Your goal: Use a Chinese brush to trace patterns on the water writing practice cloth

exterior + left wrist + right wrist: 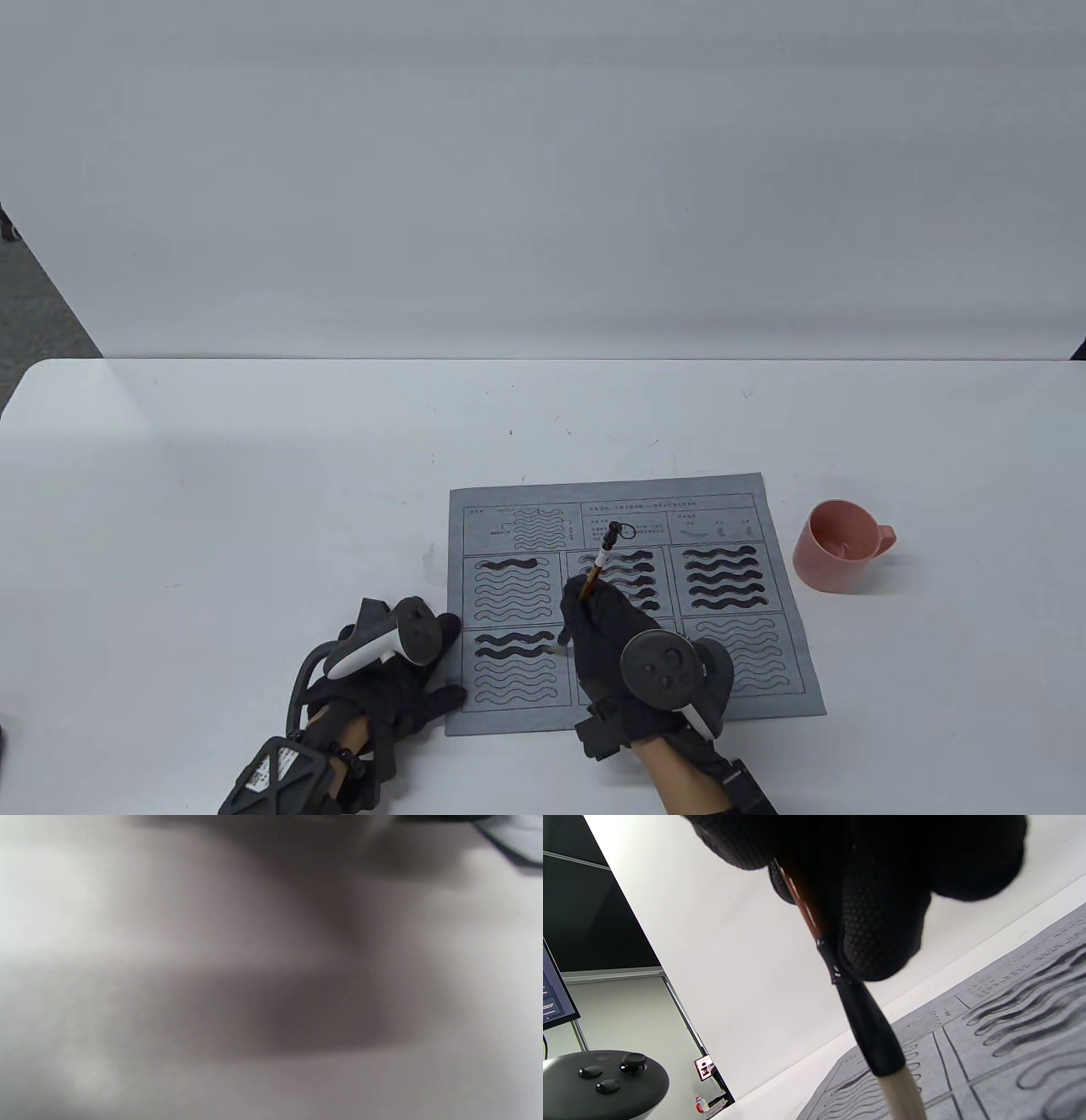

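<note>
The right hand (607, 632) pinches the brush (598, 567) over the cloth (632, 717) near the table's front edge; the left hand (399, 688) lies spread, pressing its left edge. If that hand lifts, the cloth could drag and smear the wavy line.

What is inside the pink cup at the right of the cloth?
The pink cup leans, its mouth open to the camera. Only its pale pink inner wall shows; whether water is inside, I cannot tell. It stands on the table, apart from the cloth.
</note>
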### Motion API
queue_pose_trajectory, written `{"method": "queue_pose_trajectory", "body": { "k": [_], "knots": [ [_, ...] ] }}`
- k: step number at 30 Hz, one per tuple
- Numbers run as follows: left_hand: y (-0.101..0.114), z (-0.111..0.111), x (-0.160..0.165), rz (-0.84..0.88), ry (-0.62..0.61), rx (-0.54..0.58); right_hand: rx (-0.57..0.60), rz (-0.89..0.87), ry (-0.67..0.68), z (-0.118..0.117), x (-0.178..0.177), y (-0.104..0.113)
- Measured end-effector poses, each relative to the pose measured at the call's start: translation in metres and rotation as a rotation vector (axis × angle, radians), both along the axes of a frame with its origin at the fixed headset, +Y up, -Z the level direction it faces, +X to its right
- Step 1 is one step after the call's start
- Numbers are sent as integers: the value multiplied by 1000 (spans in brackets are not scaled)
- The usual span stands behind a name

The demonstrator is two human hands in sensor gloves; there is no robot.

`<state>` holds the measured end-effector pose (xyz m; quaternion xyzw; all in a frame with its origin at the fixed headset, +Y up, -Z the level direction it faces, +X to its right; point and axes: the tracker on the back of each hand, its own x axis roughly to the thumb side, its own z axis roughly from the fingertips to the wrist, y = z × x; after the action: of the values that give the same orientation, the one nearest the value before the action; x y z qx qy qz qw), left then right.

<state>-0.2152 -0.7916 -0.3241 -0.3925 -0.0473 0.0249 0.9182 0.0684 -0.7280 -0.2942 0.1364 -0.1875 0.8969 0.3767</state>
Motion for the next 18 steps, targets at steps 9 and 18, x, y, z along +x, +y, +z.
{"method": "queue_pose_trajectory", "body": {
  "k": [9, 18],
  "knots": [
    [0, 0, 0, 0, 0, 0, -34, -173, 164, 4, -10, 4],
    [0, 0, 0, 0, 0, 0, -88, -247, 218, 8, -20, 3]
  ]
}}
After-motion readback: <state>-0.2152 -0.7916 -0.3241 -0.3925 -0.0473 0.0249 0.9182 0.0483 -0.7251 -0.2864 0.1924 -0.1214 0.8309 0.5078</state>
